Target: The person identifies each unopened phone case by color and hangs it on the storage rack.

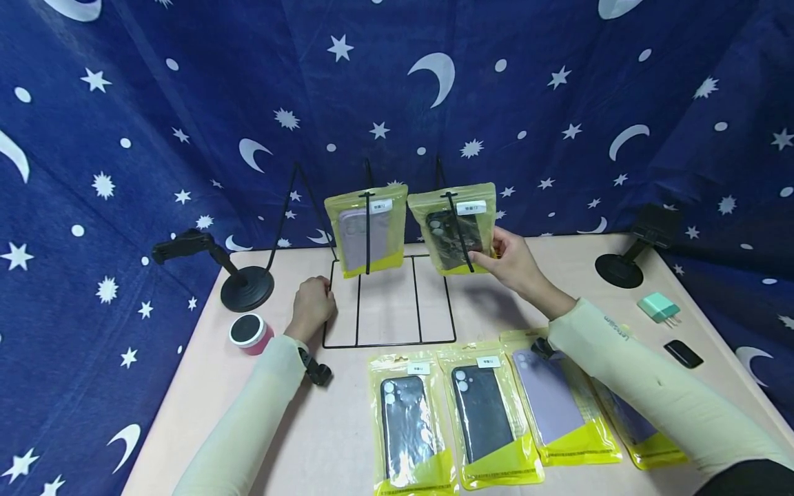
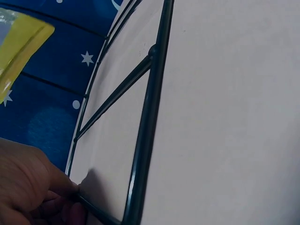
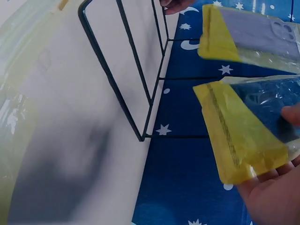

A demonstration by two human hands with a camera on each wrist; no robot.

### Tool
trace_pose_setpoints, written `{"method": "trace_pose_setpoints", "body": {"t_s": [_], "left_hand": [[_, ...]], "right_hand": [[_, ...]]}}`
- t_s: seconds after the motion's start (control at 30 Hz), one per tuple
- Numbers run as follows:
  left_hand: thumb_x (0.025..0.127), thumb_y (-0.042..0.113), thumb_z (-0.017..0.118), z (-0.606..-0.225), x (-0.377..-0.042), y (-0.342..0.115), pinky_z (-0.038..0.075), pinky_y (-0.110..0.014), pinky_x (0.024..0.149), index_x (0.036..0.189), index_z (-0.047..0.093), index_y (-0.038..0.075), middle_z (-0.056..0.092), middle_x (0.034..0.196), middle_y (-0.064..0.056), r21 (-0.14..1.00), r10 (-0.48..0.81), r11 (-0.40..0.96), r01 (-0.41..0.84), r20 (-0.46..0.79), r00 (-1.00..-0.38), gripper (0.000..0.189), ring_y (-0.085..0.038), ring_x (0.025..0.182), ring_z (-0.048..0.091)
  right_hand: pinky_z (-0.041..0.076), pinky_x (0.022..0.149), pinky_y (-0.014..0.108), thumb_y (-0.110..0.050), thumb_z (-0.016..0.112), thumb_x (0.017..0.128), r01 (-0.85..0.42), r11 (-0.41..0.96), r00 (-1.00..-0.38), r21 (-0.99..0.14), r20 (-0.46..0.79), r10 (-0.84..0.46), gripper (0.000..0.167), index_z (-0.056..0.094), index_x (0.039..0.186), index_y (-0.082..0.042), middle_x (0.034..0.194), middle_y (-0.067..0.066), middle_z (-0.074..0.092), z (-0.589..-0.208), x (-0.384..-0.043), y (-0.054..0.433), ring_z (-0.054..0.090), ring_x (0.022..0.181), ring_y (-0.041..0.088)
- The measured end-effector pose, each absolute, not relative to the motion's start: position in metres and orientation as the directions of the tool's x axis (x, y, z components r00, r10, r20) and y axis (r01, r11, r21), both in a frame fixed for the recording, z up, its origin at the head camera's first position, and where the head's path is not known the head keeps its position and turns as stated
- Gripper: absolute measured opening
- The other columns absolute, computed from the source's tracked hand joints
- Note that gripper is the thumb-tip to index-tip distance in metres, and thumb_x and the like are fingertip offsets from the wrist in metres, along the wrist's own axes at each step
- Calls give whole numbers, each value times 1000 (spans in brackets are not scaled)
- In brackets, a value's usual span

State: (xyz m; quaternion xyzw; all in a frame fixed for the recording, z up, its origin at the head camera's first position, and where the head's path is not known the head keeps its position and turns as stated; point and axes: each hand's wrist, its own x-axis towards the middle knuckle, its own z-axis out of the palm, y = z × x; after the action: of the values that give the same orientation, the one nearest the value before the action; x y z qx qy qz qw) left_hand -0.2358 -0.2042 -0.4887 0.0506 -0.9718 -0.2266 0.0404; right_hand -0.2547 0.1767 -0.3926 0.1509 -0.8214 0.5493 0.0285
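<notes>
A black wire display rack (image 1: 403, 344) stands on the table, and two yellow-edged clear pouches hang from its prongs. The left pouch (image 1: 350, 238) contains a purple phone case. My right hand (image 1: 520, 267) holds the other pouch (image 1: 437, 238), with a black phone case inside, by its lower right edge. In the right wrist view the thumb lies over that pouch's front (image 3: 248, 136) and the fingers are behind it. My left hand (image 1: 312, 308) pinches the wire at the left side of the rack's base; the left wrist view shows thumb and fingers around the wire (image 2: 96, 212).
Several more packaged phone cases (image 1: 409, 420) lie in a row at the front, partly under my right forearm. Black phone stands (image 1: 247, 289) are at both sides. A pink-and-white jar (image 1: 251, 333), a mint charger plug (image 1: 659, 307) and a small black oval item (image 1: 683, 353) sit nearby.
</notes>
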Motion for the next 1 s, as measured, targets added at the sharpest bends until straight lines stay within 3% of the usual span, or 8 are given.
{"method": "trace_pose_setpoints", "body": {"t_s": [0.17, 0.3, 0.47, 0.63, 0.7, 0.9, 1.0], "left_hand": [[92, 9, 58, -488, -234, -206, 56, -50, 88, 116, 66, -6, 69, 108, -24, 444, -104, 894, -64, 66, -992, 29, -39, 102, 68], [91, 8, 58, -487, -234, -208, 55, -51, 88, 113, 66, -6, 68, 107, -25, 446, -97, 893, -54, 73, -993, 28, -40, 101, 68], [90, 7, 57, -487, -233, -210, 55, -52, 86, 111, 66, -6, 69, 103, -24, 452, -108, 890, -63, 74, -991, 27, -40, 97, 68], [90, 8, 58, -487, -234, -209, 55, -51, 84, 112, 66, -5, 69, 101, -22, 457, -109, 887, -70, 59, -992, 27, -38, 95, 68], [90, 8, 58, -487, -235, -209, 55, -51, 84, 112, 66, -5, 69, 100, -22, 458, -106, 886, -68, 57, -993, 27, -38, 95, 68], [90, 8, 57, -487, -236, -208, 55, -50, 84, 110, 67, -6, 69, 100, -22, 441, -89, 896, -55, 57, -994, 26, -37, 94, 68], [91, 9, 57, -487, -237, -207, 56, -50, 85, 110, 67, -6, 69, 101, -23, 432, -82, 900, -51, 54, -995, 26, -37, 95, 68]], "right_hand": [[55, 73, 14, 8, 66, 86, -302, 216, -933, -928, 242, -267, 27, 55, 110, 16, 91, -10, 69, -398, -253, 177, 65, 81, -3], [56, 79, 15, 11, 65, 86, -336, 147, -912, -930, 283, -296, 33, 55, 116, 17, 100, -13, 70, -400, -250, 181, 70, 92, 2], [56, 81, 14, 7, 67, 87, -359, 192, -914, -913, 303, -268, 35, 57, 120, 13, 106, -16, 69, -402, -244, 199, 70, 98, 4], [54, 79, 12, 2, 68, 89, -317, 309, -936, -896, 242, -256, 36, 58, 123, 9, 106, -21, 67, -405, -230, 228, 69, 97, -1], [53, 77, 12, -1, 68, 90, -297, 384, -944, -874, 208, -258, 35, 59, 123, 7, 106, -17, 67, -407, -223, 242, 69, 95, -2], [48, 64, 18, -12, 70, 91, -251, 652, -960, -715, 100, -261, 28, 63, 116, -2, 103, 15, 72, -399, -201, 278, 60, 84, -12], [47, 62, 21, -13, 71, 89, -259, 730, -962, -633, 99, -255, 26, 65, 113, -4, 105, 19, 72, -390, -190, 290, 58, 83, -13]]}}
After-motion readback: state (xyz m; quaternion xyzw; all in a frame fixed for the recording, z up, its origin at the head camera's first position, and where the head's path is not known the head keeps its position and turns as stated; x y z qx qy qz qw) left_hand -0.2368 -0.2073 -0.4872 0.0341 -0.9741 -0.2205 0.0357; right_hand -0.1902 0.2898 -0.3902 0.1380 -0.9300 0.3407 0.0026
